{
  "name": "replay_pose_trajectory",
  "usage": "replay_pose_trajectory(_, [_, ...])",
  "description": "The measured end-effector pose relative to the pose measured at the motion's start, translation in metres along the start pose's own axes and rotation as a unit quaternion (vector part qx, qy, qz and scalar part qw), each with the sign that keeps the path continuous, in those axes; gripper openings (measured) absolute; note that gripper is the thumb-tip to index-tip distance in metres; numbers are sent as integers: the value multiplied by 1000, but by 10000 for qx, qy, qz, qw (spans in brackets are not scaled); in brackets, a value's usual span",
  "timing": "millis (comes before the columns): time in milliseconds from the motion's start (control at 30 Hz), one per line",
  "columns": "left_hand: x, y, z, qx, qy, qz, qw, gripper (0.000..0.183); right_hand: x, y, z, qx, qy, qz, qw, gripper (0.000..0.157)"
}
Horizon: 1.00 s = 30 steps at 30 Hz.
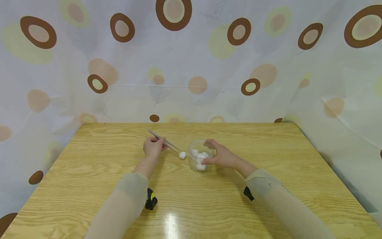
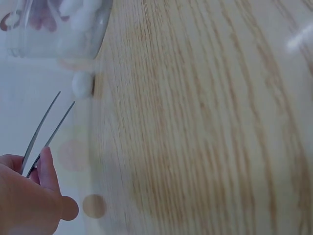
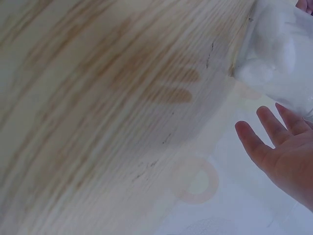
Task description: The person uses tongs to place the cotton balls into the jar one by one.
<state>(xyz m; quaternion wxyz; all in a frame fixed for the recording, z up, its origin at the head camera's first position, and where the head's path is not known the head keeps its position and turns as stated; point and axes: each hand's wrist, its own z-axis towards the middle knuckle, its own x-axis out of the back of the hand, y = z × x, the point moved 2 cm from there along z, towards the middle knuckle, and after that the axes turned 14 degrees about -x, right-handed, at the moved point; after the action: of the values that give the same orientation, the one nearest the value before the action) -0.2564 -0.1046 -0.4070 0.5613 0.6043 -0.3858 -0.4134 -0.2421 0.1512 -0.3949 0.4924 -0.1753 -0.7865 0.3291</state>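
In the head view my left hand point(image 1: 153, 147) pinches metal tweezers point(image 1: 154, 134) that slant down to the right. Their tips are spread, close to a single white cotton ball point(image 1: 182, 155) on the table. A small gap lies between tips and ball in the left wrist view. Just right of that ball stands a clear round jar point(image 1: 191, 163), its top uncovered, with several white balls point(image 1: 201, 166) inside. My right hand point(image 1: 220, 155) holds this jar from the right, thumb at the front and fingers at the far side. Three fingers point(image 3: 252, 142) extend beside the jar in the right wrist view.
The wooden table point(image 1: 191, 202) runs back to a patterned curtain point(image 1: 179, 103), which also hangs along both sides. Black wrist devices point(image 1: 151, 199) show beneath the sleeves.
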Motion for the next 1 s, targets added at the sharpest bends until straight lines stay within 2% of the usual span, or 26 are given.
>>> replay_pose_trajectory(167, [-4,-2,-1,-92,56,146,9998,14,0,0,-1,1,-19,41,10000,94])
replay_pose_trajectory(600, [-10,-6,-2,-480,-138,496,9975,12,0,0,0,47,-32,38,10000,93])
replay_pose_trajectory(867, [-10,-7,-2,-449,-224,450,9977,10,0,0,0,76,12,11,10000,92])
replay_pose_trajectory(1000, [-8,-8,-1,-267,-198,214,9992,10,0,0,0,77,14,-10,10000,91])
